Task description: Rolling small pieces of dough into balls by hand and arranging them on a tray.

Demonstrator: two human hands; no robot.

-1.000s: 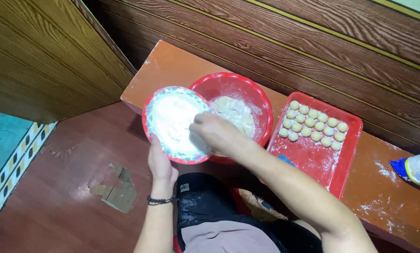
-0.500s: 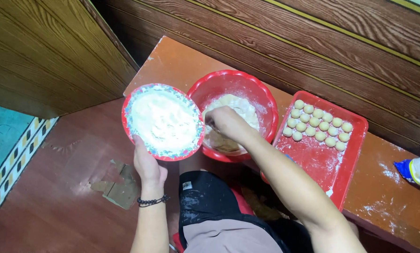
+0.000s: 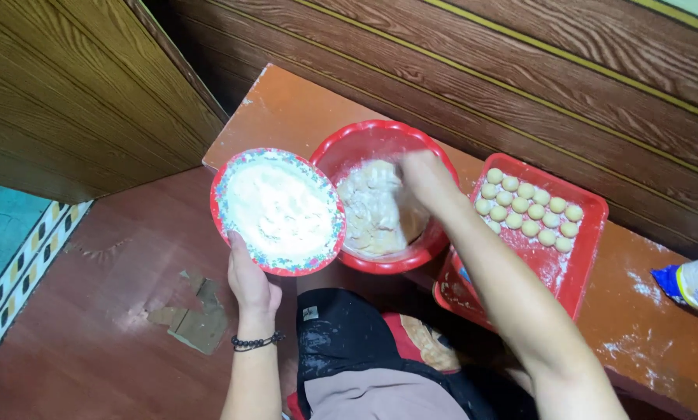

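1. My left hand (image 3: 249,281) grips the near rim of a red plate of flour (image 3: 279,210), fingers clamped under it, held up just beside the red bowl (image 3: 380,155).
2. My right hand (image 3: 425,175) is down in that bowl, touching the dough (image 3: 372,214); it blurs, so I cannot tell how its fingers sit.
3. On the bench (image 3: 302,109), a red tray (image 3: 578,257) carries rows of dough balls (image 3: 529,208).

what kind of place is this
Probably a home cooking corner, set up low by a wood-panelled wall: a red bowl of dough, a red tray of dough balls, and a floured orange bench.
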